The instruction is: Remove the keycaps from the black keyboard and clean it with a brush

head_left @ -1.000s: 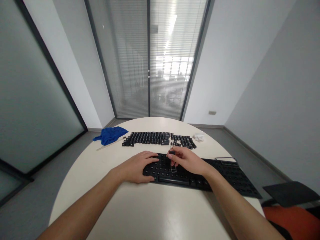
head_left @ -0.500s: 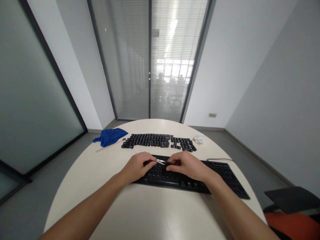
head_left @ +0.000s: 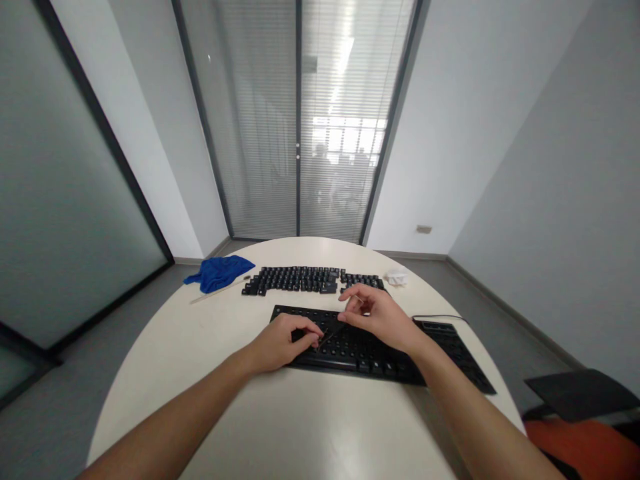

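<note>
A black keyboard (head_left: 325, 362) lies before me on the table, most keycaps off its main block. Over its left half, what look like slim dark tweezers (head_left: 334, 331) slant between my hands, a forked thin end to the left and a wider black end to the right. My left hand (head_left: 287, 341) pinches near the forked end, thumb and index finger closed. At the black end is my right hand (head_left: 377, 319), its thumb against it and its index finger lifted. Its other fingers are curled and partly hidden.
Loose black keycaps (head_left: 295, 280) stand in rows behind the keyboard. A blue cloth (head_left: 220, 273) and a thin wooden-handled brush (head_left: 220, 290) lie at the back left, a crumpled white tissue (head_left: 397, 277) at the back right. A chair (head_left: 585, 427) stands at the right.
The tweezers have turned to a steeper slant. My left hand has come slightly down and right; my right hand has moved up and back, its index finger lifting.
</note>
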`<state>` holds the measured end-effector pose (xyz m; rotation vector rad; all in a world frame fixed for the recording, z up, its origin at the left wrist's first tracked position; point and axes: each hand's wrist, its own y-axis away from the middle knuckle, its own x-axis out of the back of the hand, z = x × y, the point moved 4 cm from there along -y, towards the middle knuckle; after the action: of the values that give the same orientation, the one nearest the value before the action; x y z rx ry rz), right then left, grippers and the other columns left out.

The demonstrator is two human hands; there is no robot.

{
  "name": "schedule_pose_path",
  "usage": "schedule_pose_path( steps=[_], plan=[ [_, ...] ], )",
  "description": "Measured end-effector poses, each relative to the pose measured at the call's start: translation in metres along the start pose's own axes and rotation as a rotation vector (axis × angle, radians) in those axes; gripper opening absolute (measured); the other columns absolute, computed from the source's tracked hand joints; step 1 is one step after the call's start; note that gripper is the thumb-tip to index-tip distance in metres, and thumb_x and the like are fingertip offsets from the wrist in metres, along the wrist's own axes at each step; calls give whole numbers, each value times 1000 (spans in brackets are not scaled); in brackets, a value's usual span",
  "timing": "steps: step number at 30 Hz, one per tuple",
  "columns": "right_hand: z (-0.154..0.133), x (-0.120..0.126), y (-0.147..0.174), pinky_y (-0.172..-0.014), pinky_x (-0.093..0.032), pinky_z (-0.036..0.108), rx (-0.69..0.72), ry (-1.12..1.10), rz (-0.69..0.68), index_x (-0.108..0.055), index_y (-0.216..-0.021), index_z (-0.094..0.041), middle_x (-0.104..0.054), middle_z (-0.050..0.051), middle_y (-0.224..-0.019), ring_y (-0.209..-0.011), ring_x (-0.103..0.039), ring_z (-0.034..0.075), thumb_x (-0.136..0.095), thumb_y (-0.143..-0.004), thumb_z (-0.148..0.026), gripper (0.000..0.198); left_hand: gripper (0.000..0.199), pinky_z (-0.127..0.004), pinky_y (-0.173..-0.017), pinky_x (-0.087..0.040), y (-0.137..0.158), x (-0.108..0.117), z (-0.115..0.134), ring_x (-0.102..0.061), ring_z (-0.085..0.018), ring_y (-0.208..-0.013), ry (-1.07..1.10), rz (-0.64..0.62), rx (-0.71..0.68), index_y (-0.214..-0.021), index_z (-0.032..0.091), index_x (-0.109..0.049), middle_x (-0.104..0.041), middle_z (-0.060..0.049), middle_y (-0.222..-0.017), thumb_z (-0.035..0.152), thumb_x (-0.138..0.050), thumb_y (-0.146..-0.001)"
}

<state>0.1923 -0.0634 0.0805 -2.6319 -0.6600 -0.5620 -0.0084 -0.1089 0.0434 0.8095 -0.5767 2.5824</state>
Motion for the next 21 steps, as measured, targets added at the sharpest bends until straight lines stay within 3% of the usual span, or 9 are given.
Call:
schedule_pose_path(
  steps=[5, 10, 14, 21],
  plan=[
    [-4, -13, -2, -54, -44, 25, -18, -114, 48, -63, -92, -20, -61, -2, -64, -56, -55, 13, -78, -74, -44, 33, 15, -30, -83, -51, 1, -3, 2, -69, -19, -84, 29, 17, 15, -95, 22, -74, -76, -2, -92, 30, -66, -86],
    [-10, -29, 1, -58, -48, 27, -27, -207, -121, -66, -94, -20, -65, 0, -71, -60, -60, 14, -74, -78, -44, 30, 12, -28, -85, -49, 1, -7, 4, -68, -17, -87, 38, -12, -25, -90, 21, -73, -75, -2, -93, 29, -64, -89],
    [-12, -32, 3, -64, -50, 28, -12, -119, -205, -66, -85, -20, -69, 3, -77, -69, -65, 17, -66, -86, -45, 25, 11, -29, -85, -48, 2, -9, 4, -67, -17, -90, -29, -74, -84, -92, 21, -72, -74, -3, -96, 26, -62, -90],
    [-9, -24, 5, -64, -48, 28, -12, 20, -247, -68, -89, -19, -70, 4, -81, -73, -63, 18, -66, -87, -45, 26, 20, -33, -92, -48, 8, -1, 4, -63, -20, -98, -164, -111, -213, -106, 22, -69, -71, -6, -103, 24, -62, -87]
  ],
)
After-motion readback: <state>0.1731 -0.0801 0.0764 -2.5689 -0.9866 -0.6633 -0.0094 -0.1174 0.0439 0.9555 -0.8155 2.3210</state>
